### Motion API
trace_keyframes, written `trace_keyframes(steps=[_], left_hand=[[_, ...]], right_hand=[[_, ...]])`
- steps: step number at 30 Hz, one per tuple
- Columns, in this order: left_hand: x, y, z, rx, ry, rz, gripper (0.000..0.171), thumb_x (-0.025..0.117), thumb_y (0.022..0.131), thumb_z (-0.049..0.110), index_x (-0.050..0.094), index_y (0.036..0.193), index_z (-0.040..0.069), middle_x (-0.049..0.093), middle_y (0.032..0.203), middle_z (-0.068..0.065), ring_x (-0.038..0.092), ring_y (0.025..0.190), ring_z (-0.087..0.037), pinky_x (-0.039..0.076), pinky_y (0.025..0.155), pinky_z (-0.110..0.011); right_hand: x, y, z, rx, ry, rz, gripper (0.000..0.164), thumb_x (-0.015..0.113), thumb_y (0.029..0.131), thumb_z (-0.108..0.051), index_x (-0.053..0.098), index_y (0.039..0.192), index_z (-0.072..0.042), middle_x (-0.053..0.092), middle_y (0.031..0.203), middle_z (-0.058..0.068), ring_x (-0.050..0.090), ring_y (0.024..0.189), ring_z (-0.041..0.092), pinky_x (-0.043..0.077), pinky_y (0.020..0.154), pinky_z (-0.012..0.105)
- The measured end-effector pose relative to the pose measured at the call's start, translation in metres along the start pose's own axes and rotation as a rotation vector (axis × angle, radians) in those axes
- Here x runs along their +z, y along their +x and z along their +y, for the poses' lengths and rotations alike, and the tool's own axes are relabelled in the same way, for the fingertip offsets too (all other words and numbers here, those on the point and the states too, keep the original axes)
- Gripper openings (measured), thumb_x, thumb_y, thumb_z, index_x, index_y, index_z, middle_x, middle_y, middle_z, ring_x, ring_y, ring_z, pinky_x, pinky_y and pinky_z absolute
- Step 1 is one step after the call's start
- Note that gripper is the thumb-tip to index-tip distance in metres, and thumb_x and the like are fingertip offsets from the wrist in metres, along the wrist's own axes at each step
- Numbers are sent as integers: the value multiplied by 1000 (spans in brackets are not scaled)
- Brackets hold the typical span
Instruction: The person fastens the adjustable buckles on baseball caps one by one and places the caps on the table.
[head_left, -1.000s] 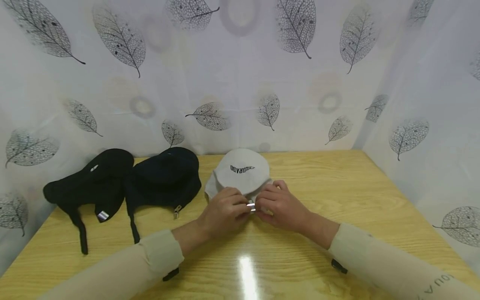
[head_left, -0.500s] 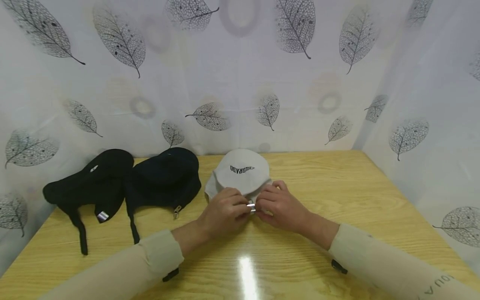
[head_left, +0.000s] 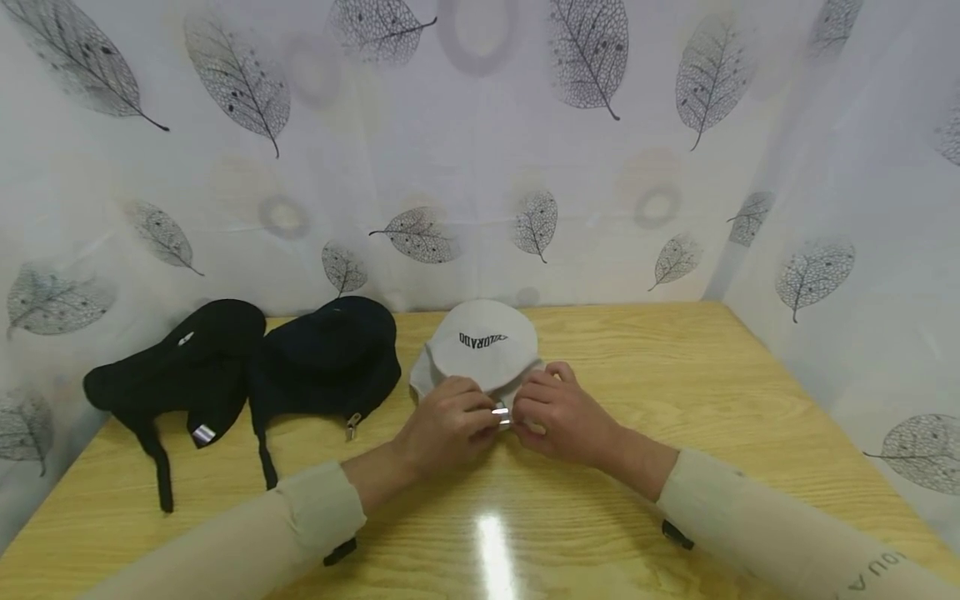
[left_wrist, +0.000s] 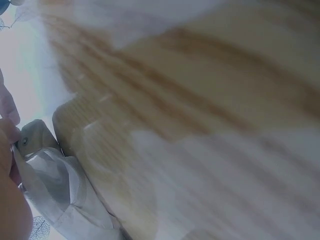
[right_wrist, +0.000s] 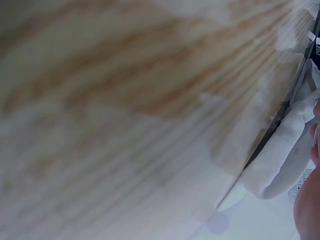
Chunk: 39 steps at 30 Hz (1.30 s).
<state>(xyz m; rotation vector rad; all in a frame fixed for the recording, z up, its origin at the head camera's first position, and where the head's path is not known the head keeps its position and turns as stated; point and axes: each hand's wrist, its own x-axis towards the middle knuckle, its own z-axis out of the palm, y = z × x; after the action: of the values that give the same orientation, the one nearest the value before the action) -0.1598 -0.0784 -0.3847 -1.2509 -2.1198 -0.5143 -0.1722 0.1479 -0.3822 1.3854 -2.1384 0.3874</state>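
A white cap with dark upside-down lettering lies at the back middle of the table in the head view. My left hand and right hand meet at its near edge, fingertips pinching the cap's back strap. Between them shows a small shiny silver buckle. In the left wrist view, the left hand is at the left edge, its fingers at the strap beside the cap's open underside. The right wrist view has the right hand at the right edge against the cap's ribbed inner band. The fingers hide most of the strap.
Left of the white cap lie a dark navy cap with a loose strap and metal buckle, and a black cap with its strap hanging forward. They sit on a wooden table, before a leaf-print curtain.
The hands stay in nearly the same place. The silver buckle between the fingertips has turned slightly and shows a broader shiny face. The caps have not moved.
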Motion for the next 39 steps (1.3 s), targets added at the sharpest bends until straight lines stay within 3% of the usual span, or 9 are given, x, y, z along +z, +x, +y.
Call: trace_keyframes(steps=[14, 24, 32, 39], left_hand=[[-1, 0, -1, 5, 19, 16, 10, 85, 74, 12, 80, 83, 14, 74, 83, 3, 63, 79, -11, 51, 76, -25], [-1, -1, -1, -4, 18, -6, 8, 83, 76, 11, 80, 82, 13, 74, 82, 4, 63, 80, -12, 52, 78, -26], [-4, 1, 1, -7, 6, -17, 8, 83, 76, 11, 79, 82, 13, 74, 84, 4, 63, 81, -12, 52, 79, -26], [-2, 0, 1, -11, -6, -14, 11, 86, 73, 10, 79, 82, 13, 74, 84, 4, 63, 80, -11, 52, 78, -27]], right_hand=[[1, -6, 4, 11, 1, 8, 25, 86, 71, -20, 66, 85, -18, 66, 90, -9, 58, 92, 12, 36, 85, 40], [-2, 3, 6, -182, -136, -22, 18, 80, 79, -22, 67, 88, -15, 70, 94, -5, 61, 93, 17, 41, 87, 40], [1, 3, 4, -120, -92, -1, 16, 80, 79, -19, 66, 84, -15, 68, 88, -7, 61, 90, 14, 40, 86, 40], [2, 3, 2, -113, -77, 8, 14, 80, 78, -18, 67, 83, -15, 68, 87, -7, 60, 89, 14, 40, 85, 40]])
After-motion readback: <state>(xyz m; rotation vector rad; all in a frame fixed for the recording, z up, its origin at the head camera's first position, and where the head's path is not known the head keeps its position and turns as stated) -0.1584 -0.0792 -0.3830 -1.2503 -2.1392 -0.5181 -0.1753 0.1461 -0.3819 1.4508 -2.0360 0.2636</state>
